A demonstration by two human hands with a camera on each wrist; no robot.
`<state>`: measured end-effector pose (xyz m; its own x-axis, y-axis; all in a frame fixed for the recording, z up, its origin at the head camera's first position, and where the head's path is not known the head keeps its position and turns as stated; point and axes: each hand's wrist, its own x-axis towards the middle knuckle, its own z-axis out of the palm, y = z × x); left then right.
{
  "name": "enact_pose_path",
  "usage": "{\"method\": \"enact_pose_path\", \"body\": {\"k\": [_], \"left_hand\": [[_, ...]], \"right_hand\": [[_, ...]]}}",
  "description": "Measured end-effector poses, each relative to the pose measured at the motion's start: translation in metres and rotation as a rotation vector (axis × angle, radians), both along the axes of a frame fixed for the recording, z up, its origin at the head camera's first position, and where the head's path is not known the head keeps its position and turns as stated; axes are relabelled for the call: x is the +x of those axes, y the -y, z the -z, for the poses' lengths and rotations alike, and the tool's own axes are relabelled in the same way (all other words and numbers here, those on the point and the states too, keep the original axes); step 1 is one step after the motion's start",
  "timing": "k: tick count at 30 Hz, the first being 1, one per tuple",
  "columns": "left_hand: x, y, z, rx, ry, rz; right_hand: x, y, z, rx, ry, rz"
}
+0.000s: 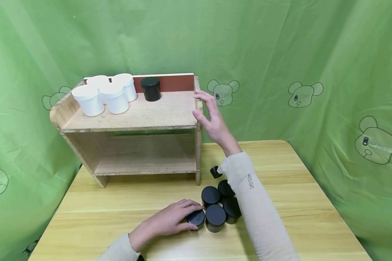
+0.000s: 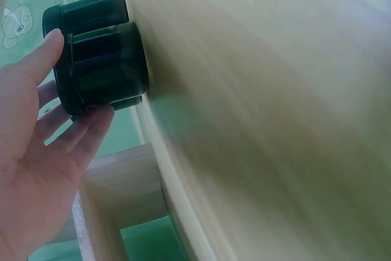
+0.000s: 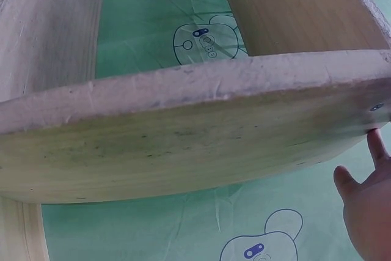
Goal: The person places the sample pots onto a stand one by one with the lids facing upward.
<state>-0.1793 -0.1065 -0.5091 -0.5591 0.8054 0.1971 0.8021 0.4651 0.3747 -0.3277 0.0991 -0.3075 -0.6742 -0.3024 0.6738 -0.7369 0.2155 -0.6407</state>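
My left hand (image 1: 171, 219) holds a round black lidded jar (image 1: 196, 218) on the table, its thumb and fingers curved round the sides. In the left wrist view, the fingers lie around a black jar (image 2: 110, 68), with another close behind it. More black jars (image 1: 215, 217) stand directly to its right. My right hand (image 1: 215, 127) is at the top of the wooden shelf's (image 1: 170, 112) right side panel, fingers spread and holding no jar. A fingertip meets the panel's outer face (image 3: 195, 145) in the right wrist view.
On the shelf's top board, several white jars (image 1: 114, 98) stand at the left and one black jar (image 1: 151, 90) near the middle back. A small black object (image 1: 216, 172) shows beside my right cuff. My right forearm (image 1: 259, 206) passes over the table (image 1: 313, 221). Green cloth (image 1: 248, 43) hangs behind.
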Motion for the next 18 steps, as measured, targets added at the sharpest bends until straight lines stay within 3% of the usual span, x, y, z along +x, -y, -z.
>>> {"method": "enact_pose_path", "body": {"k": [18], "left_hand": [[0.002,0.001,-0.025,-0.004,-0.030,-0.030]], "right_hand": [[-0.001,-0.001,0.001,0.000,-0.001,-0.004]]}}
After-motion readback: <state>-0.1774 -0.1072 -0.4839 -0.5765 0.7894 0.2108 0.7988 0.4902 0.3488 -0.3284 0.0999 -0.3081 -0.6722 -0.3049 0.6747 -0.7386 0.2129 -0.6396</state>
